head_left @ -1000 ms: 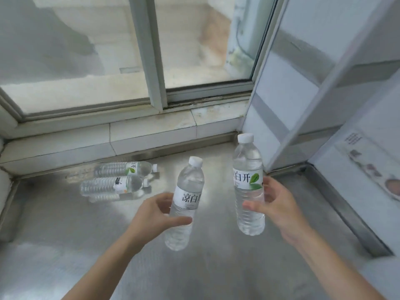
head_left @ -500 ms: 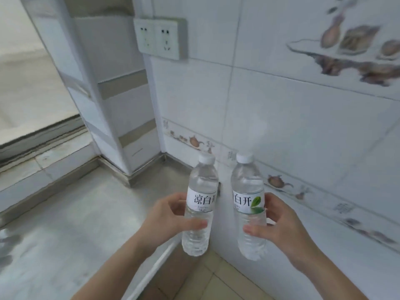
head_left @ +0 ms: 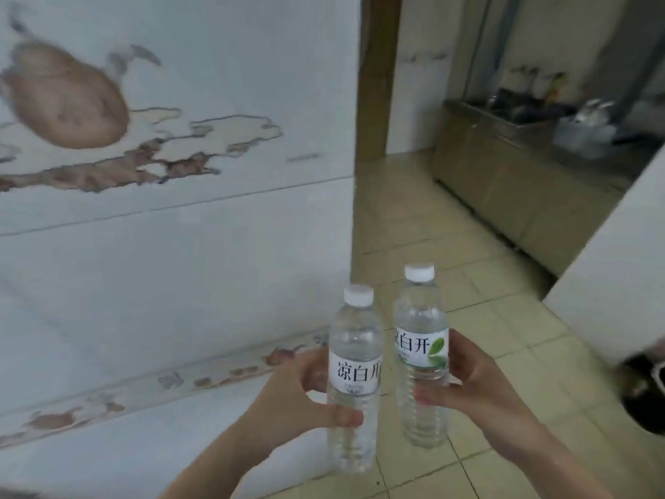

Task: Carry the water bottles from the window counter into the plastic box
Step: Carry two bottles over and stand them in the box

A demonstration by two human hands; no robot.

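Bottles, two, held upright side by side in front of the body, one per hand, close but not quite touching. Left hand (head_left: 298, 394) wrapped around left bottle (head_left: 354, 376), thumb across the front below the label, fingers curled behind. Right hand (head_left: 467, 383) wrapped around right bottle (head_left: 421, 358), thumb on the near side below the label, fingers curled round the back. Both bottles clear plastic, slim and round, ribbed lower bodies, smooth shoulders, white screw caps, filled with clear water. White paper-like labels with black Chinese characters; green leaf printed on the right label. Right bottle held a little higher than the left.

Wall (head_left: 172, 246) on the left, glossy white tile, printed with blurred brown fruit-like shapes and a narrow decorative border strip lower down. Floor (head_left: 503, 336) of pale yellowish square tiles with dark grout lines, seen under and beyond the bottles. Brown door frame (head_left: 374, 77) at the wall's end. Steel counter (head_left: 503, 167) further back on the right, dull metal front, blurred dark and shiny items on top, too soft to identify. White flat-sided block (head_left: 611, 264) at the right edge, dark rounded object (head_left: 644, 394) at its foot, unclear. Plastic box and window counter out of view.
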